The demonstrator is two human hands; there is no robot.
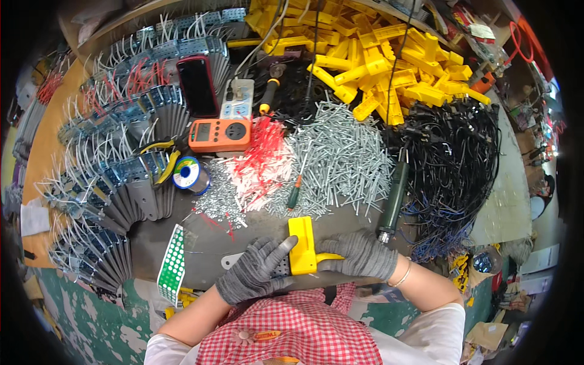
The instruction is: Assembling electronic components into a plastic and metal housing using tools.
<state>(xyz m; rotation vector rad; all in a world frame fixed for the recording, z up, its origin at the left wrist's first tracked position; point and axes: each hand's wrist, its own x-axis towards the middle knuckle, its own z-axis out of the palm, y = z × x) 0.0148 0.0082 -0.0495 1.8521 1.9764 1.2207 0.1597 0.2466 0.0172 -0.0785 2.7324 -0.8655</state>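
My left hand (257, 271), in a grey knit glove, is closed on a grey metal plate whose rounded, holed tip (230, 261) sticks out past the fingers. A blue-grey perforated bracket (281, 267) shows between that hand and a yellow plastic housing (302, 246). My left thumb presses on the housing's left edge. From the right, my gloved right hand (364, 255) grips the housing by its narrow yellow side arm (329, 257). The right fingertips are partly hidden. Beyond the hands lies a green-handled screwdriver (294, 193).
Metal plates with wired brackets (125, 182) fan out at left. Screws (344, 158), yellow housings (389, 67) and black cords (450, 158) are heaped beyond. A dark green electric screwdriver (395, 194) hangs at right. A solder spool (190, 175), orange meter (219, 135) and green-dotted sticker sheet (172, 266) stand left.
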